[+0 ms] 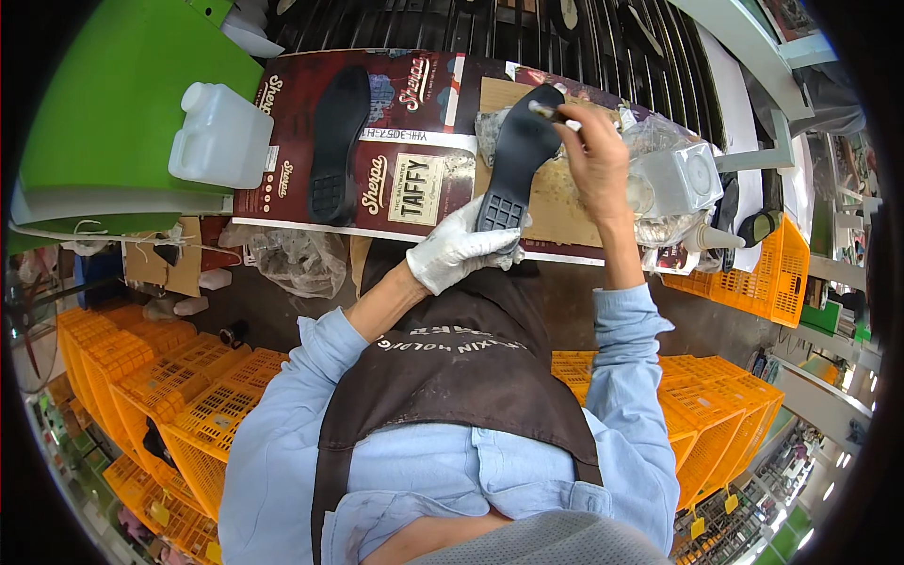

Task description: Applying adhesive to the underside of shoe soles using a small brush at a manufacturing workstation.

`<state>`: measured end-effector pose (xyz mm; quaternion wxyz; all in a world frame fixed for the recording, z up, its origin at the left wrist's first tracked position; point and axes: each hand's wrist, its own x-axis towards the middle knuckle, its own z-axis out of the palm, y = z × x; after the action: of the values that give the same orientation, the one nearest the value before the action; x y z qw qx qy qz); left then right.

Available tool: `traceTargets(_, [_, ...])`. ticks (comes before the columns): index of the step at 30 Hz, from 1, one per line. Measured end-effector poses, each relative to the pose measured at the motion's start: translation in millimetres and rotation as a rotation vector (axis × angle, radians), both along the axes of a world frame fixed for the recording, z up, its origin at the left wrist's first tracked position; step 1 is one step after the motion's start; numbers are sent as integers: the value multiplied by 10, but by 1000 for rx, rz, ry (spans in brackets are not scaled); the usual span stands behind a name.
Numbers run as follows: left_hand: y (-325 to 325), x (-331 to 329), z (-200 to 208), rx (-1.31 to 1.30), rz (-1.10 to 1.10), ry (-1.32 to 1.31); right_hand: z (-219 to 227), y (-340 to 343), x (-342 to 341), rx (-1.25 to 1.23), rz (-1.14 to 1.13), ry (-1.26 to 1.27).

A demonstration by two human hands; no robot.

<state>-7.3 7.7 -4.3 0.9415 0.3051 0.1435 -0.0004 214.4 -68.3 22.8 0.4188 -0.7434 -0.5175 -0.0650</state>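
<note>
My left hand (465, 249), in a white glove, grips a black shoe sole (524, 151) by its heel end, where a grid of square hollows shows. The sole slants up and to the right above the work surface. Bare and closed, my right hand (599, 162) pinches a small brush (543, 110) at the sole's toe end; most of the handle is hidden by the fingers. Another black sole (337, 151) lies on the dark red printed cardboard (254, 202) to the left, its heel grid toward me.
A white plastic jug (222, 137) stands at the left by a green panel (122, 94). To the right are a clear plastic container (673, 179) and a pale nozzle (718, 237). Black slats (414, 26) run along the back. Orange crates (221, 400) flank me.
</note>
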Motion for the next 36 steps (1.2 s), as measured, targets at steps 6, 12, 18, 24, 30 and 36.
traceTargets(6, [-18, 18, -2, 19, 11, -1, 0, -123, -335, -221, 128, 42])
traceTargets(12, [-32, 8, -17, 18, 15, 7, -9, -98, -30, -211, -47, 487])
traceTargets(18, [-29, -10, 16, 20, 20, 12, -27, -125, 124, -51, -43, 647])
traceTargets(24, [-20, -23, 44, 45, 14, -11, 17, -54, 201, -182, -255, 251])
traceTargets(30, [-8, -57, 78, 23, 32, -18, -11, -31, 369, -355, 84, 486])
traceTargets(36, [26, -103, 103, 42, 49, -13, 21, 39, 484, -219, -71, 399])
